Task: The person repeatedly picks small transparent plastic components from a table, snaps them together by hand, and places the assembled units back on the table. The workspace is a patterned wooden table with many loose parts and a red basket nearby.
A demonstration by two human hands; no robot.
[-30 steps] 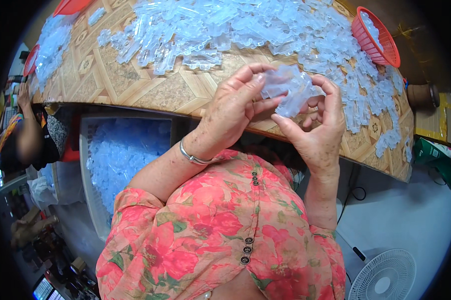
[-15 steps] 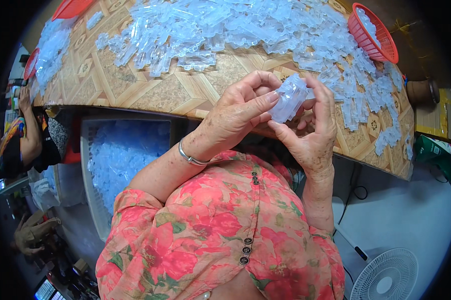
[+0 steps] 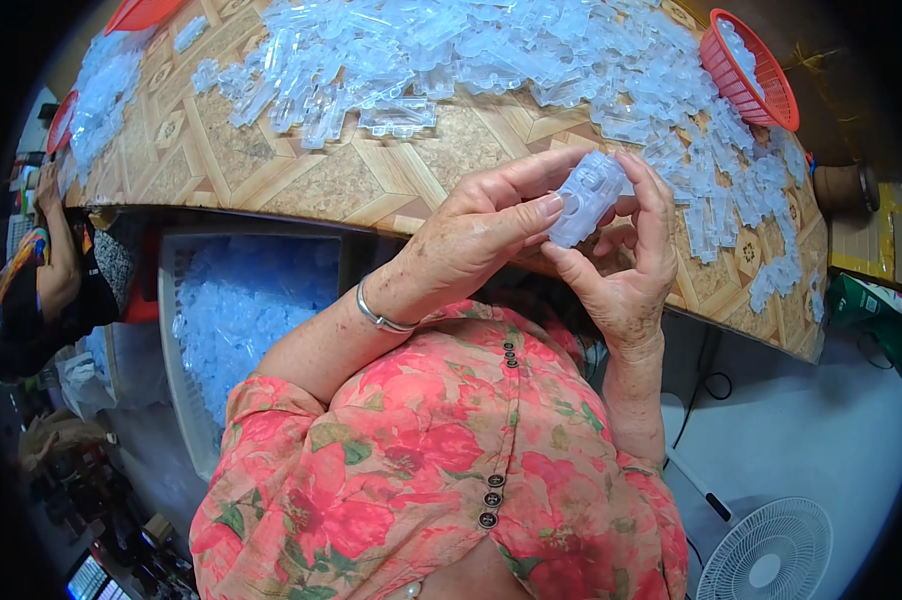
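Note:
Between my two hands, over the near edge of the table, is a stack of clear plastic pieces [image 3: 589, 202], tilted with its upper end away from me. My left hand [image 3: 501, 205] grips its left side, the thumb pressed on the front. On the other side, my right hand [image 3: 629, 240] holds it with thumb below and fingers curled round the upper right. Some fingertips are hidden behind the stack. Beyond the hands lies a wide heap of loose clear plastic pieces [image 3: 451, 50] on the wood-patterned table [image 3: 271, 175].
A red basket [image 3: 761, 75] with clear pieces stands at the far right. Below the table's left part sits a white crate [image 3: 176, 330] full of clear pieces [image 3: 251, 310]. Another person's arm [image 3: 59, 255] rests at the far left edge. A white fan [image 3: 766, 570] stands lower right.
The stack has turned in my fingers, so a different face with rounded openings now shows. My hands stay almost in the same place. The other person's arm has shifted slightly.

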